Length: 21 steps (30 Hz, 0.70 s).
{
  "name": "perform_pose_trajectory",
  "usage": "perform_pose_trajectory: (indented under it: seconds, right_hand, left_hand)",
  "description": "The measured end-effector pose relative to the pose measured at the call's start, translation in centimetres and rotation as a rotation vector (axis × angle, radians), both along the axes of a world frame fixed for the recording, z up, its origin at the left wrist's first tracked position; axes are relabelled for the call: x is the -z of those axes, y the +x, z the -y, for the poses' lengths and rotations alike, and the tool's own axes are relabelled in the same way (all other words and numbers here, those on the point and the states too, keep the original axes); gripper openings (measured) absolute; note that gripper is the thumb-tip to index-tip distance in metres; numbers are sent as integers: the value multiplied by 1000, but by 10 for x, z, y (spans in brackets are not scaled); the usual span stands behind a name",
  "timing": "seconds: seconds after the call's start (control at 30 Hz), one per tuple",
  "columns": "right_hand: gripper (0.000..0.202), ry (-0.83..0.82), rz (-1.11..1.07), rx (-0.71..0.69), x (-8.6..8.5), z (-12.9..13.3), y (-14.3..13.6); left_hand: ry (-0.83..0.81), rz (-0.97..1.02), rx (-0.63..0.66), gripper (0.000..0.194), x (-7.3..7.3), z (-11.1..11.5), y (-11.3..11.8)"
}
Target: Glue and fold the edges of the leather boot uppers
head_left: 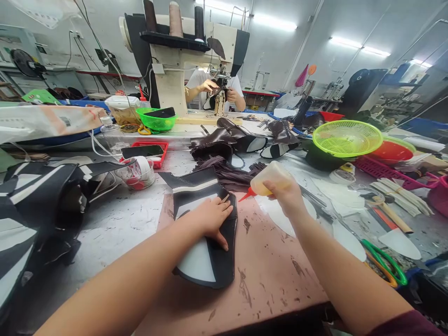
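A black shoe upper [224, 270] with pale lining patches and a white strip lies on the pinkish-brown work board [259, 275]. Pressing flat on it is my left hand [214, 217], fingers stretched out and thumb apart. My right hand [284, 192] is wrapped round a translucent squeeze bottle [269, 175] with yellowish liquid in it. The bottle is tilted, its red nozzle [247, 194] pointing down and left, just right of the upper's edge and apart from it. White rounded pieces [301, 212] lie under and beside my right forearm.
Dark brown strips [227, 175] and brown shoe uppers [241, 137] lie behind the board. More black uppers [45, 196] are piled at left. Green-handled scissors [387, 261] and a hammer [395, 214] lie at right. Across the table, another person [233, 91] works at a sewing machine [171, 70].
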State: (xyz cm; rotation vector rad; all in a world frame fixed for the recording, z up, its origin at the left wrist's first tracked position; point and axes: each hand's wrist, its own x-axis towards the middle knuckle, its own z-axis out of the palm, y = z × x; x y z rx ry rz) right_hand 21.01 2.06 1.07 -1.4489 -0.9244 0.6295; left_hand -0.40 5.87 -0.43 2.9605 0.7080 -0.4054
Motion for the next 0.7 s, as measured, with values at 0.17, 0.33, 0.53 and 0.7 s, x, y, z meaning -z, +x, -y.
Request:
perform_pose_trajectory:
  seconds: [0.17,0.33,0.53,0.7]
  right_hand:
    - [64,49,18,17,3,1,-8]
    - [57,52,16,76,11,0,-10]
    - [54,73,-4,116,16,-5,-9]
    - [55,96,-7,124,21,-7,-10]
  left_hand:
    - [-28,14,-3,101,0,0,-1]
    - [-41,11,-5,101,0,0,-2]
    - [-22,23,7,101,1,-1,-2]
    - [-14,28,8,100,1,-1,-1]
